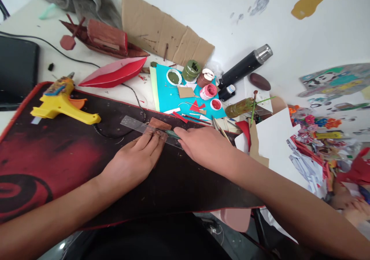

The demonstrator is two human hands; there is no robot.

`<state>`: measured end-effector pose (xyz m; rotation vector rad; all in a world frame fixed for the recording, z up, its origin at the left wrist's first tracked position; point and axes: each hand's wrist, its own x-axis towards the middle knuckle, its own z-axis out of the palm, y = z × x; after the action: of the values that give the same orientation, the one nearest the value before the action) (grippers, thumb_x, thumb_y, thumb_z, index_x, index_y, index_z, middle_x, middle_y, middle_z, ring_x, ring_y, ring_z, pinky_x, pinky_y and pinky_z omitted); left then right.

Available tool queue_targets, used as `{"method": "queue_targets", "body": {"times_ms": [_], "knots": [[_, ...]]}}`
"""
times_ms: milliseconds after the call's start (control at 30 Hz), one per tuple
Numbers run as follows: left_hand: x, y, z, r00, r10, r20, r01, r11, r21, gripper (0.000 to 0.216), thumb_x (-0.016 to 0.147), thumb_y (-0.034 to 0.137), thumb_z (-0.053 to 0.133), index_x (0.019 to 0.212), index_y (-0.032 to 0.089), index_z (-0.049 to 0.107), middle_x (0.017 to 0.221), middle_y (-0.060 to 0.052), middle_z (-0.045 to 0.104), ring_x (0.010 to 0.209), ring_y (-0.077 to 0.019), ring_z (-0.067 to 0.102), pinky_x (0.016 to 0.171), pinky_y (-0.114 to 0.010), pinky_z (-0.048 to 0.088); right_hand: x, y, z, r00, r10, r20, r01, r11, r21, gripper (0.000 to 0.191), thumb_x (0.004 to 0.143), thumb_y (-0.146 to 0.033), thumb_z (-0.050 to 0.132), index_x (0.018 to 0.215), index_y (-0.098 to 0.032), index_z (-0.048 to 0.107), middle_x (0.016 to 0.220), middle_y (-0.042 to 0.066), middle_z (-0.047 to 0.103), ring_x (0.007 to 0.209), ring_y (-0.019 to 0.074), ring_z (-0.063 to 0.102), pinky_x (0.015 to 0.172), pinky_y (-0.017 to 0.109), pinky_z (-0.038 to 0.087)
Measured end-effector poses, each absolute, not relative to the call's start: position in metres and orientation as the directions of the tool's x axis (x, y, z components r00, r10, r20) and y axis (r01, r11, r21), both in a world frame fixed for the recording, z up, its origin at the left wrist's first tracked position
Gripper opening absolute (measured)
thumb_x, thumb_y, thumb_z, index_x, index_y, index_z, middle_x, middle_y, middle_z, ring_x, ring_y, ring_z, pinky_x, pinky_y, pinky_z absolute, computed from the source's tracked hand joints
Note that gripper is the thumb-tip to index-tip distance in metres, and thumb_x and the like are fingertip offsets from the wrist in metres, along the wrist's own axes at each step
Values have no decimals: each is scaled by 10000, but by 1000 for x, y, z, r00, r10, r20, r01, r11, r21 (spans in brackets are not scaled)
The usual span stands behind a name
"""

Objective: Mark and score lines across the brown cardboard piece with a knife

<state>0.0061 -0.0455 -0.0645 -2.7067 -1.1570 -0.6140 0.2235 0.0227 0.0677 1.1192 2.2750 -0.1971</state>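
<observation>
A clear plastic ruler (pixel 134 124) lies across a small reddish-brown piece (pixel 160 124), perhaps painted card, on the dark mat. With its fingers close together, my left hand (pixel 138 152) presses the ruler down onto that piece. My right hand (pixel 202 144) is closed around a slim green craft knife (pixel 170 133), whose front end sits along the ruler just beside my left fingertips. The knife's blade is too small to make out, and part of the brown piece is hidden under my left fingers.
A yellow glue gun (pixel 62 103) lies on the mat (pixel 185 190), left. Behind stand a brown model boat (pixel 106 40), a red paper hull (pixel 115 74), open paint jars (pixel 191 70) on blue paper (pixel 164 94), and a black flask (pixel 243 67). Another person's hand (pixel 357 210) shows far right.
</observation>
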Motion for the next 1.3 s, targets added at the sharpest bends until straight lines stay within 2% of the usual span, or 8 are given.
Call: {"method": "queue_targets", "body": {"times_ms": [200, 533, 700, 833, 1000, 1300], "knots": [[6, -46, -64, 639, 652, 407, 714, -701, 2, 514, 1021, 49, 533, 1512, 22, 683, 1443, -230, 768, 1421, -369, 679, 968, -390, 656, 225, 22, 69, -471, 668, -576, 763, 636, 114, 308, 1168, -190, 498, 1450, -170, 620, 1119, 129, 847, 906, 292, 816, 664, 355, 454], [8, -44, -60, 656, 630, 416, 706, -706, -44, 479, 1011, 48, 559, 1461, -26, 705, 1400, -240, 789, 1331, -380, 728, 924, -403, 678, 225, 22, 70, -482, 666, -569, 746, 652, 132, 275, 1168, -197, 514, 1411, -162, 636, 1055, 121, 840, 852, 278, 806, 588, 359, 332], [7, -45, -59, 653, 632, 417, 711, -701, -51, 468, 1017, 46, 541, 1444, 1, 727, 1402, -224, 793, 1358, -366, 717, 953, -386, 671, 223, 21, 66, -515, 665, -541, 732, 670, 126, 253, 1151, -164, 517, 1371, -157, 642, 976, 109, 832, 830, 271, 811, 568, 368, 284], [8, -45, -60, 652, 642, 403, 717, -695, -54, 461, 1037, 64, 526, 1443, 53, 744, 1407, -196, 799, 1369, -345, 721, 956, -366, 676, 224, 22, 65, -502, 665, -552, 756, 648, 94, 237, 1156, -172, 519, 1362, -159, 636, 1022, 115, 844, 861, 272, 816, 573, 369, 279], [8, -45, -59, 655, 638, 405, 719, -691, -73, 460, 1037, 58, 516, 1432, 53, 751, 1407, -177, 806, 1343, -345, 741, 942, -359, 685, 225, 24, 69, -481, 668, -568, 777, 625, 76, 234, 1163, -194, 532, 1368, -177, 643, 1061, 107, 854, 877, 273, 810, 586, 358, 287], [7, -46, -62, 659, 644, 389, 717, -693, -67, 486, 1046, 68, 523, 1494, 35, 707, 1428, -214, 788, 1384, -353, 714, 918, -375, 685, 226, 26, 70, -495, 668, -556, 762, 641, 92, 253, 1162, -206, 530, 1381, -179, 653, 1039, 108, 845, 848, 281, 797, 601, 348, 344]]}}
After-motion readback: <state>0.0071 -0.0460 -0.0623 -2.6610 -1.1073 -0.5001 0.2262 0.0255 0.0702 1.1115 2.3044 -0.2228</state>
